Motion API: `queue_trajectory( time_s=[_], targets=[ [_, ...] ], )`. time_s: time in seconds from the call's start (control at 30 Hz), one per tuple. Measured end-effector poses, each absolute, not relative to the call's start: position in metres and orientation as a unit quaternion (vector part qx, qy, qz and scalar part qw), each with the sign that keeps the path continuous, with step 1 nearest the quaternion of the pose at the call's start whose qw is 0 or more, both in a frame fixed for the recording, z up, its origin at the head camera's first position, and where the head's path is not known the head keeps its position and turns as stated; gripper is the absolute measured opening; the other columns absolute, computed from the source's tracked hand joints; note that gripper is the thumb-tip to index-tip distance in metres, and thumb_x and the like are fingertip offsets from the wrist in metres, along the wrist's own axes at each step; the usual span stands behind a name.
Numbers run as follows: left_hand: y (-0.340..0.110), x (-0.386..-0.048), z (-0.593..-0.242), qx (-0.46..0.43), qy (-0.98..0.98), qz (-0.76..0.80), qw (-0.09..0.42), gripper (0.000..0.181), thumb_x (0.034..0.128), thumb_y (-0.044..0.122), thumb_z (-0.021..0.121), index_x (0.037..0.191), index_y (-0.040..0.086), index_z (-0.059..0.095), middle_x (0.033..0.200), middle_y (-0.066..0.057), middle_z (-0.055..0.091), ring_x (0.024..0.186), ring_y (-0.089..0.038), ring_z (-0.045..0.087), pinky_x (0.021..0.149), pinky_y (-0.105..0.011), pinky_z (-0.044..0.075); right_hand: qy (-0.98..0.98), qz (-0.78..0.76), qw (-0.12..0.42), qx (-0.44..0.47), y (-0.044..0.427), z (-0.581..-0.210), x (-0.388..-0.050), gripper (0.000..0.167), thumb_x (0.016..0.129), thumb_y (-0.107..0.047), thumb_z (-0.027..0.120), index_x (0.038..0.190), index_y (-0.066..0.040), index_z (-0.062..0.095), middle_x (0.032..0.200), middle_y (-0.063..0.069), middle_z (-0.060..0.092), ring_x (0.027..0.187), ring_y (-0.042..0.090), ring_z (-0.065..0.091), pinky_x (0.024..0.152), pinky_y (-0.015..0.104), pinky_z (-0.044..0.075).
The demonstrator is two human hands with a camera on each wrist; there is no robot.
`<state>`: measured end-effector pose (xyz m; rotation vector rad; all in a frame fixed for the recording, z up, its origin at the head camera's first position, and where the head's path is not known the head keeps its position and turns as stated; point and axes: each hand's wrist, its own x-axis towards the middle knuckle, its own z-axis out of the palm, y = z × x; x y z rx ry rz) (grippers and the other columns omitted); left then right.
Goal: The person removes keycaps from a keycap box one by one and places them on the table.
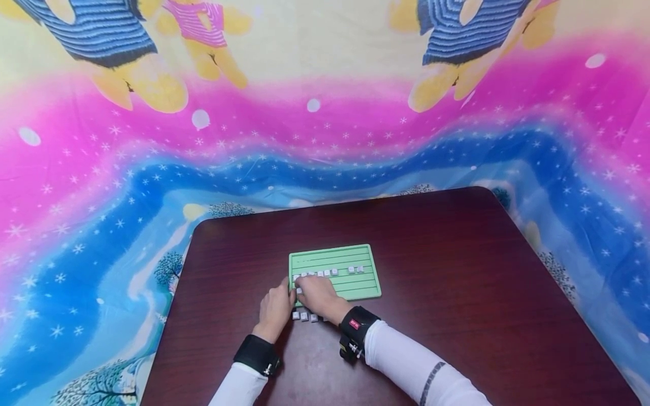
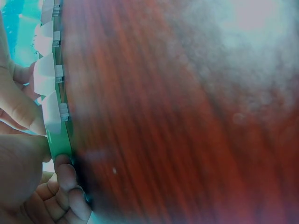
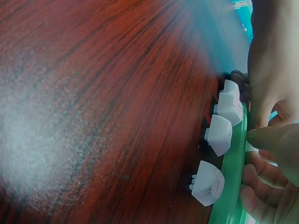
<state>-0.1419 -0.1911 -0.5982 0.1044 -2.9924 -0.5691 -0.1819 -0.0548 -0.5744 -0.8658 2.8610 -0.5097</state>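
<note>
A green ridged board (image 1: 330, 259) lies on the table, with a row of white keycaps (image 1: 327, 273) across its middle. My left hand (image 1: 275, 309) grips the board's near left corner, thumb above and fingertips curled beneath the edge in the left wrist view. Over the left part of the board is my right hand (image 1: 317, 294), its fingers bent down at a white keycap (image 1: 299, 291) below the row; the fingers partly hide the contact. More loose keycaps (image 3: 208, 183) lie along the board's near edge, on the table.
The dark red-brown table (image 1: 437, 282) extends around the board. Behind it hangs a patterned pink and blue cloth (image 1: 325, 135). Some near keycaps are partly covered by my right wrist in the head view.
</note>
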Motion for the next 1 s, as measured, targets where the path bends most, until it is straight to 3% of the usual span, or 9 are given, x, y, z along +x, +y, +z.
queue_trajectory(
  time_s=[0.67,1.0],
  targets=[
    [-0.191,-0.142,-0.599,0.034,-0.979,-0.192,0.053,0.031,0.0961,0.020,0.066,0.123,0.004,0.066,0.077,-0.020,0.072,0.058,-0.033,0.065,0.047,-0.043,0.044,0.943,-0.177,0.054,-0.277,-0.054,-0.578,-0.183,0.008,0.092,-0.019,0.069,0.098,-0.019,0.074,0.085,-0.004,0.071,0.072,0.012,0.064,0.053,0.028,0.043],
    [-0.192,-0.142,-0.601,0.033,-0.979,-0.190,0.060,0.032,0.0954,0.019,0.066,0.122,0.002,0.066,0.077,-0.020,0.071,0.058,-0.031,0.066,0.048,-0.043,0.046,0.941,-0.200,0.020,-0.271,-0.045,-0.573,-0.187,0.014,0.091,-0.019,0.070,0.104,-0.018,0.076,0.082,-0.005,0.073,0.069,0.009,0.063,0.052,0.026,0.042]
  ],
)
